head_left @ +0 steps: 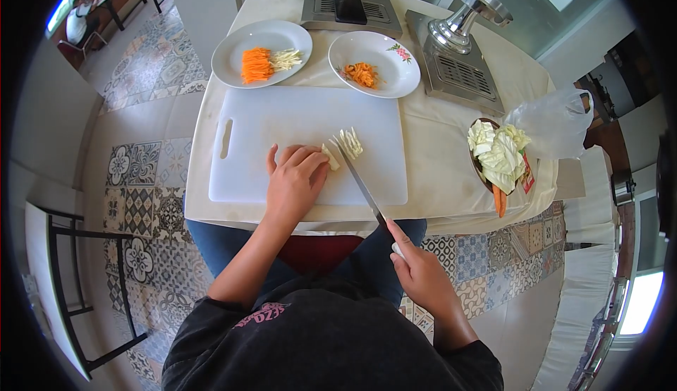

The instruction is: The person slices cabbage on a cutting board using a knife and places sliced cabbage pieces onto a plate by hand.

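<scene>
My left hand (296, 176) rests on the white cutting board (264, 119), its bent fingers pressing on a piece of cabbage (330, 157). Most of that piece is hidden under the fingers. In my right hand (423, 275), the fingers wrap round the handle of a knife (362, 188). Its blade slants up and left across the board, with the tip between the held piece and some cut cabbage strips (350, 142). Beyond the board, a plate (229, 45) carries orange carrot strips (257, 64) and pale strips (285, 59). A flowered bowl (402, 77) holds carrot shreds (362, 74).
At right, cabbage leaves (499, 155) lie in a dark-rimmed dish, with carrots (499, 200) and a plastic bag (557, 119) beside it. Two metal stands (458, 74) and a phone (350, 8) are at the back. A person (79, 23) sits far left.
</scene>
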Tool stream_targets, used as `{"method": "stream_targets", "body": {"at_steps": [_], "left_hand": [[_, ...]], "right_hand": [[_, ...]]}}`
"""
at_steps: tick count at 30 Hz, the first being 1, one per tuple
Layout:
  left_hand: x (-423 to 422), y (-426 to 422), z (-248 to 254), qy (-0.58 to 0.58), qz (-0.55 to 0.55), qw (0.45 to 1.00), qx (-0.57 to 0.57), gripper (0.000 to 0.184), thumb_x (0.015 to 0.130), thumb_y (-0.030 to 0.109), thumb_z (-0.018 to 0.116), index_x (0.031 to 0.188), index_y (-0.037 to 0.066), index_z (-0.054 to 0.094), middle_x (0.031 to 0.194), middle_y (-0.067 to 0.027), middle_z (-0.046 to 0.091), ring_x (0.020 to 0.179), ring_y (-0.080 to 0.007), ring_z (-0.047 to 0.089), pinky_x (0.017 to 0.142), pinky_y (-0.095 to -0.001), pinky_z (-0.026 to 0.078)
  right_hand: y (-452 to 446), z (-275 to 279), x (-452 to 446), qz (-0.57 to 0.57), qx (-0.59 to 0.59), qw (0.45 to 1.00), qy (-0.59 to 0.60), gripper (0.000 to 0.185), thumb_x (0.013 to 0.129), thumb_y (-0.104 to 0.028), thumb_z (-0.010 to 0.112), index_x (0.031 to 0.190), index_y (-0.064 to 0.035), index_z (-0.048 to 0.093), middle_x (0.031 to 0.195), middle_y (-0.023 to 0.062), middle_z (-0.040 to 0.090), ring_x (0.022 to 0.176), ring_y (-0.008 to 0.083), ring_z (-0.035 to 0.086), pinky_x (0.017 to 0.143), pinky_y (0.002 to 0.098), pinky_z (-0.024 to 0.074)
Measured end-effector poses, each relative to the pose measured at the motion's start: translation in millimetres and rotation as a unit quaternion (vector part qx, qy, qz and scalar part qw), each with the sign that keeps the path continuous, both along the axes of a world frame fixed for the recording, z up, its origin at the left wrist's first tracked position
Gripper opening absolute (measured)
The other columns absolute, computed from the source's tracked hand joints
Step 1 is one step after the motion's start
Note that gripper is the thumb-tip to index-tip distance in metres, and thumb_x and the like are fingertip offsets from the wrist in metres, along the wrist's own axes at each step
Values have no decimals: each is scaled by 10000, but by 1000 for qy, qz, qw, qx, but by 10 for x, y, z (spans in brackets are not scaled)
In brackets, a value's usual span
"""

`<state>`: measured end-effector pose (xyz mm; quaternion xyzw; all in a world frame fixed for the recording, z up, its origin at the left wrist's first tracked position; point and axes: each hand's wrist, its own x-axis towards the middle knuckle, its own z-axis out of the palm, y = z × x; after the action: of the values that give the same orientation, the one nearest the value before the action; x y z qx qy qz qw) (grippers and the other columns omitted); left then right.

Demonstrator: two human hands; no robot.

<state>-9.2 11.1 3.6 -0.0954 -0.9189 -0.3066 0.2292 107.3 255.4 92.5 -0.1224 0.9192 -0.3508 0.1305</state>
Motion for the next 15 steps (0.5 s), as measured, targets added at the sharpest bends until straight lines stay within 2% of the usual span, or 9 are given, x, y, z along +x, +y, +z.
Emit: {"method": "stream_targets", "body": {"at_steps": [6,15], "left_hand": [[9,1,26,-7,-3,1000,8,121,874,209,737,979,155,708,1098,22,697,1125,-199,610,1135,-580,263],[7,-5,27,-17,0,1000,-4,201,869,214,736,1058,156,696,1103,16,690,1137,-203,602,1140,-578,259]], "right_hand": [[-17,49,-56,-2,10,1000,5,612,986,-109,552,1564,-166,357,869,227,653,769,420,634,697,494,485],[-87,-6,-130,29,56,996,62,638,983,-138,575,1571,-259,359,743,134,591,658,355,613,623,476,495]]}}
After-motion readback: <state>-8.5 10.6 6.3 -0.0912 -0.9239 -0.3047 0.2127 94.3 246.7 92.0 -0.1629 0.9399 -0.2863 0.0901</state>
